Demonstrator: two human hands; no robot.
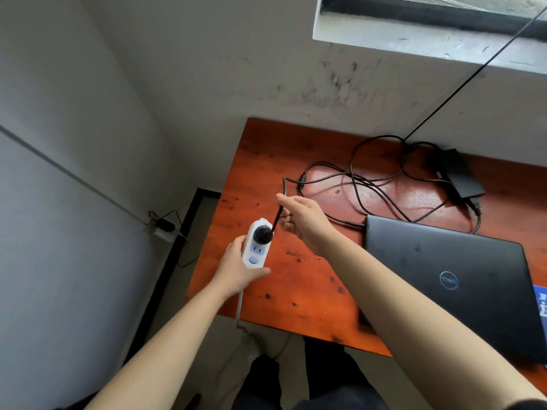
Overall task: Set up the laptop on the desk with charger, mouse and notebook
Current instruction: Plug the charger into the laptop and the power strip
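Note:
A closed black laptop (461, 279) lies on the reddish wooden desk (296, 161) at the right. Behind it the black charger brick (457, 176) rests near the wall, its cable (355, 179) looped over the desk. My left hand (239, 269) grips a white power strip (256, 247) at the desk's left edge. The charger's round black plug (262, 234) sits in the strip's upper socket. My right hand (302, 218) is closed on the cable just above that plug. A blue notebook corner (540, 303) shows at the right edge.
The grey wall stands just behind the desk, with a window sill (429, 39) above. A thin black wire (473, 72) runs from the window down to the desk. On the floor at left lie another white power strip and adapter (161, 227). My dark trousers show below the desk's front edge.

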